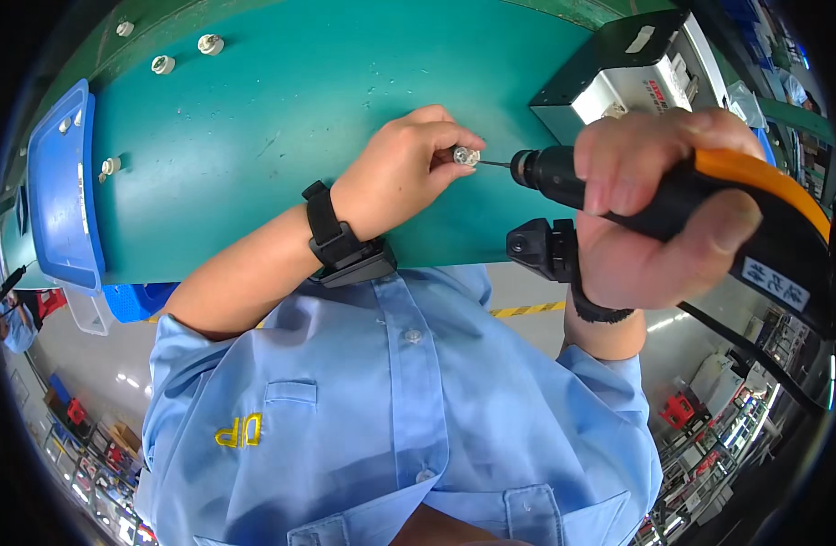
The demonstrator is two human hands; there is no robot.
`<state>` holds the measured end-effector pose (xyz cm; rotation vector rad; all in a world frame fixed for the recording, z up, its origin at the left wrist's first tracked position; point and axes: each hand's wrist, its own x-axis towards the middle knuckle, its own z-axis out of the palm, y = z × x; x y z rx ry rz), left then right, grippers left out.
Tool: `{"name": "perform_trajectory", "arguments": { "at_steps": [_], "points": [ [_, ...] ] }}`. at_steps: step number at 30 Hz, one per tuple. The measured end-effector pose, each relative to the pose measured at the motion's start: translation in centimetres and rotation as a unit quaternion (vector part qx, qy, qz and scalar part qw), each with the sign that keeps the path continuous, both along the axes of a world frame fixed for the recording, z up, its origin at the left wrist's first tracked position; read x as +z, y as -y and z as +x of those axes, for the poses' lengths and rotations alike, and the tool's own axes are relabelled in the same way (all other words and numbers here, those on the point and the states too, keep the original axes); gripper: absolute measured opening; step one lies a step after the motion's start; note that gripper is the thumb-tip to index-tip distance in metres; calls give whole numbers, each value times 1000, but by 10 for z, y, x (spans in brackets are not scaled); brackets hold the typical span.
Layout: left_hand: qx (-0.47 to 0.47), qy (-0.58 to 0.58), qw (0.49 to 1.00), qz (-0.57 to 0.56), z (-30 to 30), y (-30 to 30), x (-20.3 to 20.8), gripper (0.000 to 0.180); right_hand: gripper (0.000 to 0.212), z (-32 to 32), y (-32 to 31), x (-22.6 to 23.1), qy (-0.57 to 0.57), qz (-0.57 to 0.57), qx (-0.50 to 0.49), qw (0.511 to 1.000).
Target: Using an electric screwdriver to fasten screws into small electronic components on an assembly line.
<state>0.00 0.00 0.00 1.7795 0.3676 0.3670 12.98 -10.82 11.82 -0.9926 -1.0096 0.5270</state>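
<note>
1. Left hand (401,159): its grip is closed, thumb and fingertips pinching a small white part (473,156) with a clear, rounded end. The part is held just above the green surface (281,109), near the middle of the view.

2. Right hand (627,259): its grip is wrapped about the black-and-orange body of a power screwdriver (563,177), which is held nearly level. Whether a finger rests on a switch cannot be told.

3. Bit (496,164): thin and straight, it points leftward from the screwdriver's nose to the white part. The tip meets or nearly meets the part; the exact contact is too small to resolve.

4. Handling of the part: probably light and stiff, of hard plastic or ceramic. The clear end looks smooth, so it may be slippery and the more easily scratched or cracked. It is best taken by its white sides, with fingertips clear of the bit's line and pressure moderate.

5. Handling of the screwdriver: probably the heavier article, rigid and bulky toward the rear. A full-hand hold around the body suits it; the slender bit is no place to grasp.

6. Surroundings: similar white pieces (210,45) stand on the surface at upper left, near a blue tray (92,182); a black-and-white box (609,55) stands at upper right.
</note>
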Motion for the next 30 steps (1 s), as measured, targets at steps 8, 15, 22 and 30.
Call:
{"name": "perform_trajectory", "arguments": {
  "at_steps": [8, 15, 22, 30],
  "points": [
    [-13, -9, 1000, 23, -2, -1, 0, 23, 45, -12, -8, -6, 83, -80, -59, 992],
    [-10, 3, 999, 37, 1, -9, 4, 20, 42, -12, -20, -7, 118, -83, -25, 989],
    [1, -17, 987, 159, 16, -53, 20, 11, 44, 7, 12, 35, -49, 213, -62, 974],
    [222, -137, 882, 393, 16, -226, 74, 39, 40, 5, 2, 17, -54, 169, -108, 978]
  ]
}}
